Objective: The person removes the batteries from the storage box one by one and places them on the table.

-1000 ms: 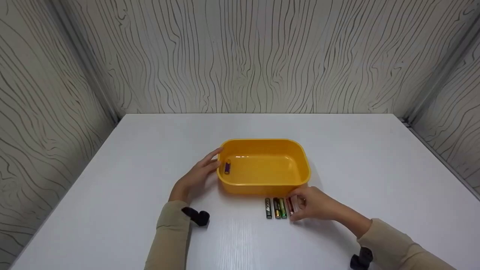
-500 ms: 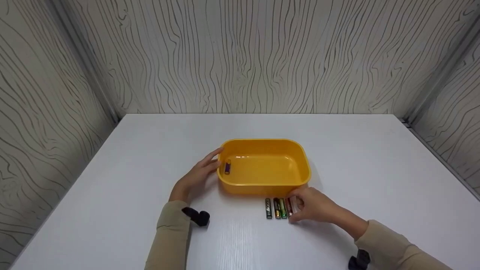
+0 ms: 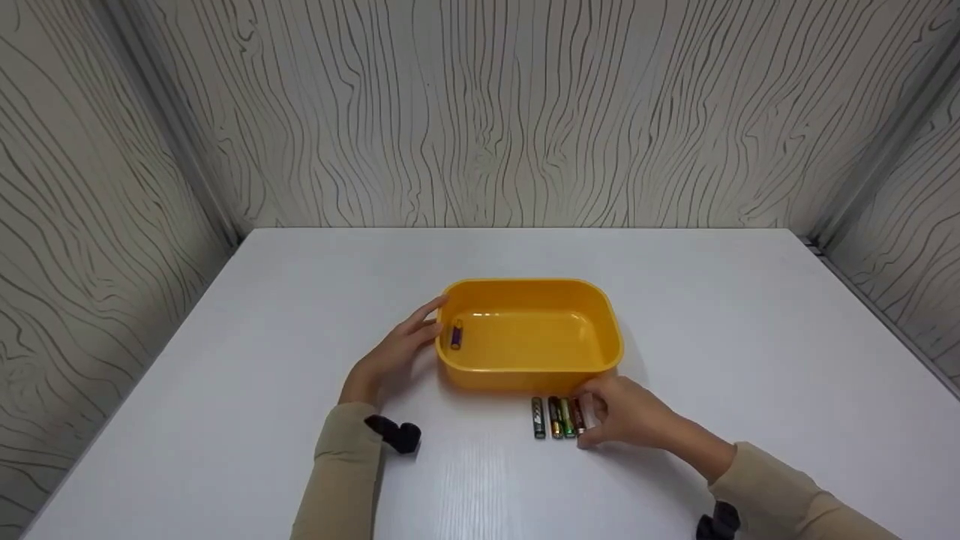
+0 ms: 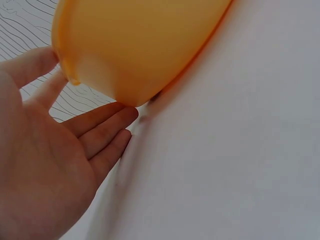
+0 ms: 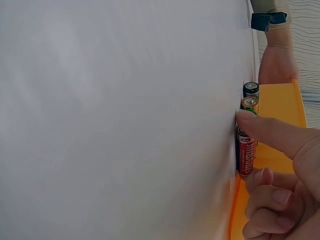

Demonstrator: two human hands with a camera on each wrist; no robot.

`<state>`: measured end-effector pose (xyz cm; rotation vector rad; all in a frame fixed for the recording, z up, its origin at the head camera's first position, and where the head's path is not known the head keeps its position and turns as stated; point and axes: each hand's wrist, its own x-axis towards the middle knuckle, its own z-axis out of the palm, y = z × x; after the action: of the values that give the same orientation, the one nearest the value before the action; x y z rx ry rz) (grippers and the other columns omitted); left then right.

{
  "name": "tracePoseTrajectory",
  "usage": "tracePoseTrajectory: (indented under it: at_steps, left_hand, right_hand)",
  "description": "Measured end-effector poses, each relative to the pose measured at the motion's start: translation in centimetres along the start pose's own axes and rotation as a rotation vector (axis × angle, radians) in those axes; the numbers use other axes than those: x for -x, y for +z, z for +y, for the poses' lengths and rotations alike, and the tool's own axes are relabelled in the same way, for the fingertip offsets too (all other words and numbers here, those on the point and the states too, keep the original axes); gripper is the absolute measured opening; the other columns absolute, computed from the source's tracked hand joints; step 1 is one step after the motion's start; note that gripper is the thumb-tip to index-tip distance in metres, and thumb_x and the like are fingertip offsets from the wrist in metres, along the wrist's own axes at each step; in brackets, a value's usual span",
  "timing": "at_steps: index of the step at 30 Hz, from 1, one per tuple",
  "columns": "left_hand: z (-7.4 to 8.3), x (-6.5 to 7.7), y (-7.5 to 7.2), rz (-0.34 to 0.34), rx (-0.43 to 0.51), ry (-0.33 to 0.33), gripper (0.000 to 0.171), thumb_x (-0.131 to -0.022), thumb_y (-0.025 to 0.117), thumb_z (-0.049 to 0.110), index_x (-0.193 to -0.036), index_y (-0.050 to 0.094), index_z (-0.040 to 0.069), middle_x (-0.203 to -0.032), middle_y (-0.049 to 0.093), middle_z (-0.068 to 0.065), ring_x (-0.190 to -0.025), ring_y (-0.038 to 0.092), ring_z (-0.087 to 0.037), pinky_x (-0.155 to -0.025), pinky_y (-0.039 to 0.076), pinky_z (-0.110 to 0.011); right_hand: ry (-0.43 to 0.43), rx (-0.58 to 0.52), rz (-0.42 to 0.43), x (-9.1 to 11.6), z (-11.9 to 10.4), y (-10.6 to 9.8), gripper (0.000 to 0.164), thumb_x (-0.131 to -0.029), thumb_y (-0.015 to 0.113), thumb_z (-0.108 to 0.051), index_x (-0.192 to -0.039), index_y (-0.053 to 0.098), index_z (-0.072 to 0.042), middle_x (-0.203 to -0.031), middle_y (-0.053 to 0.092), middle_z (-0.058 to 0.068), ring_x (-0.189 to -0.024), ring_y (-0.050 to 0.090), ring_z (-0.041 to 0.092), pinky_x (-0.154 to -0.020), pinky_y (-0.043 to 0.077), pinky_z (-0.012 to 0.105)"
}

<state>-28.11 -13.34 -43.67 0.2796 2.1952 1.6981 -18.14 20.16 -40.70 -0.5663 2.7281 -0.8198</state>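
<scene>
My left hand point(image 3: 395, 350) rests against the left side of a yellow plastic tub point(image 3: 525, 380), fingers nearly straight, fingertips on its wall in the left wrist view. My right hand point(image 3: 630, 411) is at the tub's front right corner. Its thumb and a finger pinch a red battery point(image 5: 246, 154) by its two ends, low at the table. Left of that battery lie a green battery point(image 3: 568, 420), a black-and-gold battery point(image 3: 555, 417) and a dark battery point(image 3: 538, 418), roughly parallel. A purple battery point(image 3: 456, 335) lies inside the tub at its left end.
A white table point(image 3: 247, 420) stretches out around the tub, with its far edge at a wood-grain patterned wall point(image 3: 480, 112). Side panels of the same pattern stand at left and right. Dark wrist devices point(image 3: 397, 435) sit on both beige sleeves.
The right hand has shifted slightly left with the red battery, which now lies closer to the green one. My left hand and the tub have stayed in place.
</scene>
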Motion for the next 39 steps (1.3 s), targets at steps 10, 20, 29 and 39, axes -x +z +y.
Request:
tracePoseTrajectory:
  at_steps: [10, 20, 29, 39]
  left_hand:
    - [0.0, -0.1, 0.1, 0.012, -0.025, -0.012, 0.047, -0.099, 0.048, 0.04, -0.144, 0.038, 0.045, -0.157, 0.037, -0.001, -0.149, 0.028, -0.03, -0.122, 0.004, -0.063]
    - [0.0, 0.0, 0.2, 0.023, -0.057, -0.029, 0.047, -0.098, 0.047, 0.044, -0.143, 0.037, 0.048, -0.155, 0.04, -0.002, -0.148, 0.03, -0.031, -0.121, 0.007, -0.064]
    - [0.0, 0.0, 0.0, 0.014, -0.043, -0.025, 0.046, -0.098, 0.048, 0.043, -0.143, 0.038, 0.046, -0.156, 0.039, -0.002, -0.148, 0.03, -0.029, -0.122, 0.007, -0.062]
    - [0.3, 0.2, 0.0, 0.019, -0.063, -0.03, 0.046, -0.098, 0.049, 0.045, -0.142, 0.038, 0.048, -0.156, 0.039, -0.002, -0.148, 0.03, -0.031, -0.121, 0.009, -0.064]
  right_hand:
    - [-0.029, -0.001, -0.013, 0.5, -0.9, -0.9, 0.048, -0.071, 0.084, -0.03, -0.11, 0.067, -0.009, -0.072, 0.051, -0.003, -0.064, 0.043, 0.006, -0.053, 0.035, 0.017]
    - [-0.128, -0.041, -0.03, 0.8, -2.2, -1.6, 0.042, -0.079, 0.078, -0.028, -0.111, 0.067, -0.003, -0.07, 0.054, -0.003, -0.063, 0.042, -0.001, -0.054, 0.036, 0.015]
    - [-0.106, -0.079, -0.042, 0.3, -3.5, -1.9, 0.042, -0.08, 0.078, -0.028, -0.112, 0.066, -0.004, -0.071, 0.052, -0.004, -0.063, 0.045, 0.001, -0.056, 0.038, 0.015]
    - [-0.133, -0.053, -0.038, -0.7, -4.7, -2.1, 0.042, -0.082, 0.076, -0.027, -0.113, 0.065, -0.002, -0.069, 0.048, -0.005, -0.062, 0.043, 0.002, -0.059, 0.039, 0.015]
